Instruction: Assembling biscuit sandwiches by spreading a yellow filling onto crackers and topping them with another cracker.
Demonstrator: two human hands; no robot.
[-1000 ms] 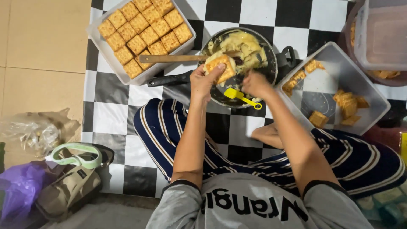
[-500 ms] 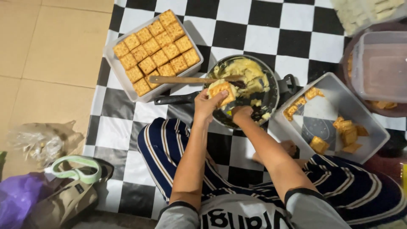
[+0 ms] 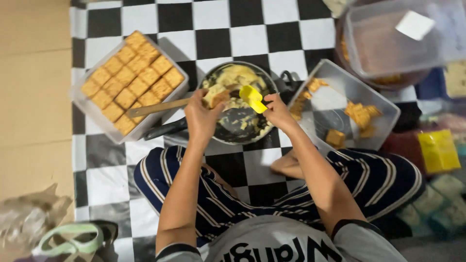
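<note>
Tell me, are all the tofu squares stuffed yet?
Not yet. The left tray is packed with golden squares, which look finished. The left hand holds one piece over the pan while the right hand brings a yellow spoon. The right tray has a few pieces left.

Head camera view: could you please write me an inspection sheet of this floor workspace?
Surface: black-and-white chequered floor mat beside a plain tan floor.
Job's things: dark round pan of pale yellow filling; golden-brown square piece; small yellow plastic spatula.
Hands: left hand holds the square piece over the pan; right hand holds the spatula.
Clutter: clear tray packed with golden squares; wooden stick across it; clear tray with few scattered squares; empty clear tub.
Cables: nothing seen.
Surroundings: crumpled plastic bag, green-handled bag, blurred yellow pack.
</note>
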